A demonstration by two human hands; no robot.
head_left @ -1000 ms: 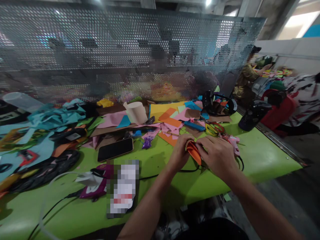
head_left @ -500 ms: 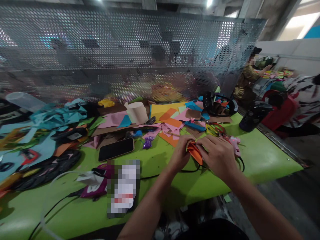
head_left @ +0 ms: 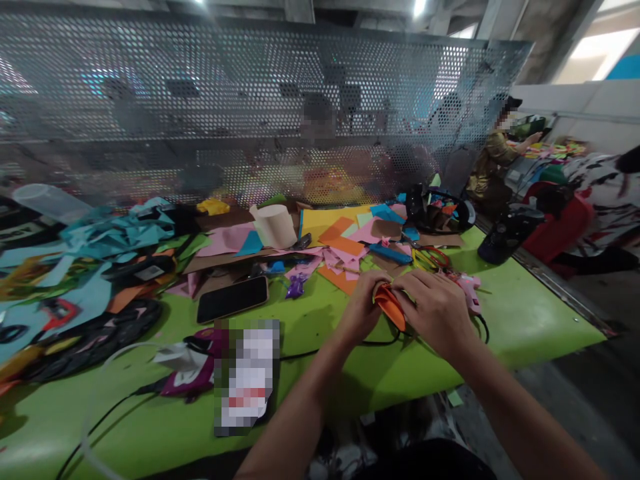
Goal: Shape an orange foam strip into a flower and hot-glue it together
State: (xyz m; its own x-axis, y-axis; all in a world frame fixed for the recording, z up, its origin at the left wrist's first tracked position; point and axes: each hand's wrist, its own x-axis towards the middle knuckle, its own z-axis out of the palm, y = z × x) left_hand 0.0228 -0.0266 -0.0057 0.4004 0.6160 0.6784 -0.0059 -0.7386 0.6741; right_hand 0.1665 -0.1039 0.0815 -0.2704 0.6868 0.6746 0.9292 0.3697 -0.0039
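Note:
Between my hands is a small folded orange piece [head_left: 390,307] that looks like paper or foam sheet, standing over the green tabletop. My left hand [head_left: 366,303] pinches its upper left side. From the right, my right hand [head_left: 435,303] grips the same piece with thumb and fingers, hiding part of it. A black cable [head_left: 383,342] runs on the table below the hands. Just beyond my right hand lies a pink glue gun [head_left: 470,290], partly hidden. Scissors with orange-red and yellow handles [head_left: 433,257] rest behind my fingers.
Coloured paper scraps [head_left: 343,233], a paper roll [head_left: 274,225] and a perforated metal screen [head_left: 225,87] are behind. On the left are a phone [head_left: 233,299], a purple tissue pack [head_left: 193,373] and dark sandals [head_left: 100,337]. A dark bottle [head_left: 507,233] stands right; a person [head_left: 495,153] sits beyond.
My hands hold the orange piece in almost the same place and pose. At the far right, the person in the patterned top has shifted slightly.

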